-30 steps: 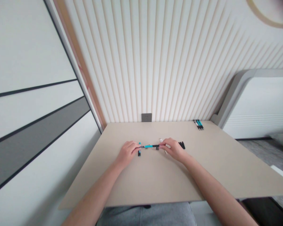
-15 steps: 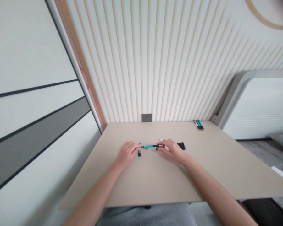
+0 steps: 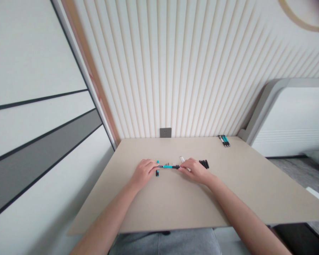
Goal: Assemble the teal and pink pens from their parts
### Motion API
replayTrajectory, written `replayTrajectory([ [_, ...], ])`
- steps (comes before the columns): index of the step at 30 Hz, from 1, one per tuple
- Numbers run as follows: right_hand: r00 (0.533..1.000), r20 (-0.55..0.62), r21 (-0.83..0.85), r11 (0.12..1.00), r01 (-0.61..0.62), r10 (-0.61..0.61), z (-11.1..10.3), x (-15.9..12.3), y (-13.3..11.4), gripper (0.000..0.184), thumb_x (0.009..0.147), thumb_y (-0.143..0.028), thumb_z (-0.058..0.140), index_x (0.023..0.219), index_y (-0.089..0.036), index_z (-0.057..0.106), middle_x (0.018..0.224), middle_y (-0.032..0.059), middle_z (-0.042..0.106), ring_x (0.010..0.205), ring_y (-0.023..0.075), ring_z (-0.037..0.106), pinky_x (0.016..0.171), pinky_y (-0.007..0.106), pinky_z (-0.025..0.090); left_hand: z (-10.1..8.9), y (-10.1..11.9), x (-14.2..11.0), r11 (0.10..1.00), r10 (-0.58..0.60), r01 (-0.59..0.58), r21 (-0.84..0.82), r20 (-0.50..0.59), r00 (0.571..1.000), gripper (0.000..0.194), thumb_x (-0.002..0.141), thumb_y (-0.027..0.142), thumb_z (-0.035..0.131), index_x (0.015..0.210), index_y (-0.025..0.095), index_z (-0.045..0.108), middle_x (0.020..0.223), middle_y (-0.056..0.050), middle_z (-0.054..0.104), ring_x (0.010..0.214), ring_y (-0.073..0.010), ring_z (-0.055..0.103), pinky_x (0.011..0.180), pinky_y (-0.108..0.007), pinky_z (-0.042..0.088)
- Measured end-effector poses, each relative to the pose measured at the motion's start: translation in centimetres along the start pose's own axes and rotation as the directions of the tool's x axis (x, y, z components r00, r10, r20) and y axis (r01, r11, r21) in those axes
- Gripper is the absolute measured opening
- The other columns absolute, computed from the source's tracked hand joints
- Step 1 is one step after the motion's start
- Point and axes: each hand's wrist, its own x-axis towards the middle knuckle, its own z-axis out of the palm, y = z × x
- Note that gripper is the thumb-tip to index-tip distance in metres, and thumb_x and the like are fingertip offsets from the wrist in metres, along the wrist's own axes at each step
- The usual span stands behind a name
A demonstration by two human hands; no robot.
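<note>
Near edge: lap in grey-blue trousers [image 3: 163, 243], up against the beige tabletop [image 3: 159, 209]. Both forearms reach in over it, probably so the work sits mid-table, in easy reach and in plain view.

Left hand [image 3: 143, 173]: narrow pinch, fingertips closed on the left end of a teal-and-black pen [image 3: 169, 166]. Right hand [image 3: 194, 170]: also a narrow pinch, at the pen's black right end. Pen lies crosswise, about level, between the hands; gripping both ends looks like a way to keep it in line and leave the middle free. Whether it touches the table, can't tell.

A second teal-and-black piece [image 3: 157, 173] points near-to-far by the left fingertips, partly behind them (pen or just a barrel, too small to say). Just beyond the held pen, small loose bits [image 3: 173, 164], unclear what; likely kept there for short reaches. White thin sticks [image 3: 182, 159] slant out from behind the right hand. Right of that hand, short black tubes [image 3: 206, 164] side by side, seemingly sorted by kind.

Far right, a row of pens [image 3: 225, 141] near the table's back edge, well apart from the rest, presumably to keep them separate. Farthest: dark wall socket [image 3: 165, 132], ribbed wall [image 3: 159, 71].
</note>
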Motion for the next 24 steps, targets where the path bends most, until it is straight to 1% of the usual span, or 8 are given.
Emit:
replayTrajectory([
  [3, 0.998, -0.060, 0.026, 1.000, -0.018, 0.019, -0.01, 0.05, -0.08, 0.023, 0.095, -0.036, 0.050, 0.093, -0.020, 0.067, 0.082, 0.0062, 0.070, 0.079, 0.0194, 0.063, 0.078, 0.032, 0.044, 0.17, 0.00, -0.07, 0.999, -0.026, 0.025, -0.027, -0.002, 1.000, 0.009, 0.093, 0.026, 0.056, 0.096, 0.021, 0.063, 0.092, -0.004, 0.069, 0.087, -0.0187, 0.063, 0.078, -0.034, 0.048],
  [9, 0.993, -0.115, 0.042, 0.999, 0.007, -0.002, 0.15, 0.09, -0.15, 0.023, 0.095, -0.034, 0.051, 0.108, -0.022, 0.064, 0.097, 0.0076, 0.070, 0.088, 0.0202, 0.064, 0.083, 0.035, 0.045, 0.24, 0.30, -0.08, 0.998, -0.042, 0.042, -0.048, -0.004, 0.999, 0.009, 0.093, 0.026, 0.057, 0.098, 0.021, 0.062, 0.092, -0.004, 0.069, 0.086, -0.0178, 0.062, 0.078, -0.033, 0.048],
  [12, 0.993, -0.118, 0.030, 0.999, 0.032, -0.028, 0.29, 0.14, -0.10, 0.021, 0.095, -0.033, 0.051, 0.107, -0.022, 0.065, 0.097, 0.0070, 0.070, 0.090, 0.0199, 0.064, 0.083, 0.035, 0.046, 0.18, 0.49, 0.02, 0.999, -0.025, 0.025, -0.043, 0.002, 1.000, 0.009, 0.092, 0.026, 0.058, 0.098, 0.021, 0.062, 0.092, -0.004, 0.069, 0.085, -0.0178, 0.063, 0.077, -0.032, 0.047],
  [16, 0.992, -0.122, 0.007, 0.999, 0.044, -0.043, 0.47, 0.22, -0.03, 0.019, 0.094, -0.030, 0.052, 0.103, -0.022, 0.066, 0.093, 0.0065, 0.070, 0.086, 0.0192, 0.063, 0.081, 0.034, 0.046, 0.08, 0.65, 0.15, 0.999, -0.020, 0.020, -0.039, 0.002, 1.000, 0.010, 0.092, 0.026, 0.058, 0.099, 0.021, 0.062, 0.092, -0.004, 0.069, 0.086, -0.0177, 0.063, 0.078, -0.032, 0.047],
  [21, 0.988, -0.124, -0.055, 0.995, 0.086, -0.092, 0.53, 0.24, -0.12, 0.021, 0.094, -0.030, 0.054, 0.108, -0.021, 0.065, 0.097, 0.0083, 0.069, 0.089, 0.0201, 0.062, 0.081, 0.034, 0.046, 0.05, 0.72, 0.18, 0.999, -0.022, 0.022, -0.030, -0.011, 1.000, 0.011, 0.092, 0.026, 0.058, 0.100, 0.020, 0.063, 0.093, -0.004, 0.069, 0.087, -0.0175, 0.062, 0.079, -0.032, 0.047],
  [24, 0.986, -0.125, -0.086, 0.991, 0.099, -0.110, 0.57, 0.26, -0.21, 0.019, 0.094, -0.028, 0.053, 0.106, -0.021, 0.066, 0.096, 0.0083, 0.069, 0.090, 0.0201, 0.062, 0.081, 0.034, 0.046, 0.08, 0.68, 0.14, 0.999, -0.033, 0.032, -0.025, -0.009, 0.999, 0.012, 0.092, 0.026, 0.059, 0.101, 0.020, 0.062, 0.093, -0.004, 0.069, 0.087, -0.0177, 0.062, 0.079, -0.032, 0.047],
])
